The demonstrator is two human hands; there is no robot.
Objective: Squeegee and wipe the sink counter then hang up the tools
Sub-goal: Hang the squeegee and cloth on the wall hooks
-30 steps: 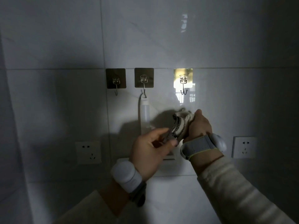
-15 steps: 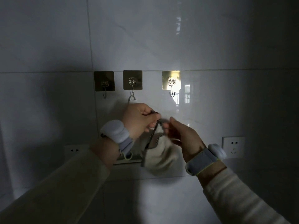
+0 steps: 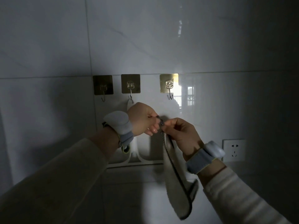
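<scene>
Half a second ago the cloth (image 3: 178, 183) was bunched between the hands below the hooks; now it has been let fall, so that it hangs long below the right hand (image 3: 181, 133) while its dark patterned loop (image 3: 162, 122) is stretched between both hands — pinched by the left hand (image 3: 142, 121) at one end and by the right at the other. The loop is thus judged to be opened ready for hanging, most likely on the free right hook (image 3: 169, 96), which stands just above it and apart from it. The squeegee (image 3: 135, 152) is already hung on the middle hook (image 3: 131, 97), its white blade bar seen behind the left wrist — so only the cloth is left. The left hook (image 3: 103, 98) is bare. The wall is glossy pale tile, dimly lit, with a window reflected beside the right hook and a socket (image 3: 233, 150) at the right.
</scene>
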